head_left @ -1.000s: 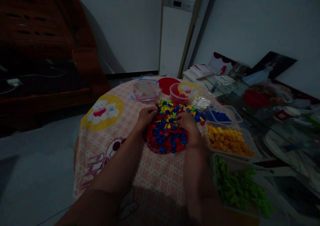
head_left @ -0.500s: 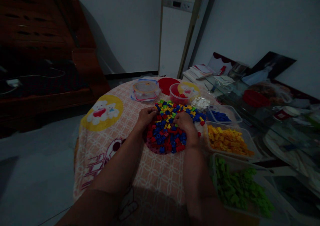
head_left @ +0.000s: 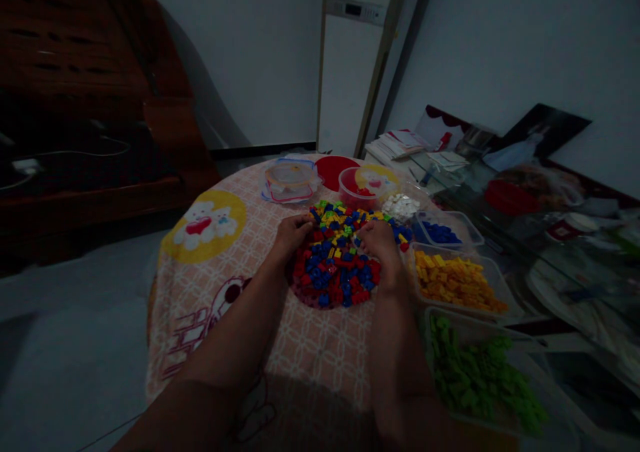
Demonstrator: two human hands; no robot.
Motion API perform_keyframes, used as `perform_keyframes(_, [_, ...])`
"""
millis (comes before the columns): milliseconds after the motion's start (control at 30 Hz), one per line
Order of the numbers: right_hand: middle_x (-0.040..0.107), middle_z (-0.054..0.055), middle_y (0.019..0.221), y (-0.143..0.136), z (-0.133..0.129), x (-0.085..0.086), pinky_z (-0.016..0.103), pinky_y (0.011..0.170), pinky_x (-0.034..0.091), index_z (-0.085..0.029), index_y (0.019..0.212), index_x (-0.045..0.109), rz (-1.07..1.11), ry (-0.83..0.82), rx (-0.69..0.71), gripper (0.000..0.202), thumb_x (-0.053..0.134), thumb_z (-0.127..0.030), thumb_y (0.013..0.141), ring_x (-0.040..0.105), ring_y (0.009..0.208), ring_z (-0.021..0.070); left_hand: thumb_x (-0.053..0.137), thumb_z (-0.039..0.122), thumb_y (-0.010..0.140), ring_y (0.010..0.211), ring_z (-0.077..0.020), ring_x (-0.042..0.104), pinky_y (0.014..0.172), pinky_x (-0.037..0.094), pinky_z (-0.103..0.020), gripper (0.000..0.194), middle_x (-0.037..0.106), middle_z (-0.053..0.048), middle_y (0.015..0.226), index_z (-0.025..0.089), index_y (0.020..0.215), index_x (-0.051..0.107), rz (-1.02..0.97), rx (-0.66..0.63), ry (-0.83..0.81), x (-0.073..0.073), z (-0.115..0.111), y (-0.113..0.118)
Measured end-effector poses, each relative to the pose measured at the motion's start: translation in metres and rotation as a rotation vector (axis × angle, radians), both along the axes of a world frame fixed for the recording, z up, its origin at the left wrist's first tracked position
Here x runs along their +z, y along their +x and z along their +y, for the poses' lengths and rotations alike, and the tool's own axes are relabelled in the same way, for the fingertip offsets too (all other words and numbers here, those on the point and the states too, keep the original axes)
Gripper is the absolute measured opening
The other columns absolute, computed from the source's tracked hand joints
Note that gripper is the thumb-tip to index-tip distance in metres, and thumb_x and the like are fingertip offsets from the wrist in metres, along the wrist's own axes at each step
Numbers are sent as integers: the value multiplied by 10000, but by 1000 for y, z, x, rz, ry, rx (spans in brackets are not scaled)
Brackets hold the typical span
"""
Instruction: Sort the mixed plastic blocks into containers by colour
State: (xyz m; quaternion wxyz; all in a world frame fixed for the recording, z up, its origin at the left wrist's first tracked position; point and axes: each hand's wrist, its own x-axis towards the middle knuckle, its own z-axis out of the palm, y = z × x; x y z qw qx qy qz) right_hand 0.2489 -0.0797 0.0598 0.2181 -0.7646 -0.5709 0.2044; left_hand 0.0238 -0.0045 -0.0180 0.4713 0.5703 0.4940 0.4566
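Mixed toy building bricks (head_left: 333, 265), red, blue, yellow and green, lie heaped on the cloth-covered table. At the heap's left edge rests my left hand (head_left: 294, 232), its fingers curled and drawn together; whatever they may hold is hidden. My right hand (head_left: 379, 240) is over the right side of the heap with thumb and fingers closed. A small pale spot shows by its fingertips, too dim to name. Close to my right forearm stand clear tubs of yellow bricks (head_left: 453, 282), green bricks (head_left: 483, 372) and blue bricks (head_left: 439, 233).
Behind the heap are a round tub (head_left: 351, 199) with a few red bricks, a red lid (head_left: 336, 172), stacked clear lids (head_left: 291, 182) and a pile of white pieces (head_left: 401, 207). A cluttered glass table (head_left: 467, 199) adjoins on the right; a wooden bench (head_left: 170, 132) stands left.
My right hand has shifted slightly to the right over the heap, uncovering some bricks near its wrist. My left hand stays where it was.
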Motion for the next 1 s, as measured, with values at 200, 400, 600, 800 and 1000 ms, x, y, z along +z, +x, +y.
perform_keyframes(200, [745,82,708,3,0,-1,208,687,495,-138,826,784,-77,-32,22,221,575,-206,844,706,678,159,664,343,672,781,-212,703,710,547,-284,307,786,-50,839,166,889,791,-19,1,0,-1,1,0])
perform_keyframes(400, [752,101,751,7,-1,0,223,751,488,-126,855,789,-154,-55,49,233,565,-184,837,712,764,166,674,329,668,777,-211,704,719,546,-289,294,787,-48,840,163,884,783,-34,-2,-28,3,-2,0])
perform_keyframes(600, [731,83,694,7,-2,-1,215,691,471,-117,858,788,-143,-54,61,234,561,-162,825,690,678,154,685,340,671,792,-217,711,726,550,-294,295,787,-51,838,159,884,779,-36,8,-27,3,-2,0])
perform_keyframes(800, [713,73,639,8,-3,0,224,614,456,-137,761,769,-144,-110,72,178,595,-163,793,661,593,156,690,373,670,788,-212,711,721,555,-293,328,789,-51,853,160,904,775,-46,-1,-48,3,-2,1])
perform_keyframes(1000, [727,21,702,5,-6,8,229,674,491,-177,892,780,-49,25,101,141,678,-207,799,676,667,148,668,349,663,754,-206,700,681,540,-277,298,786,-55,829,161,868,775,-35,-3,-30,5,-2,1])
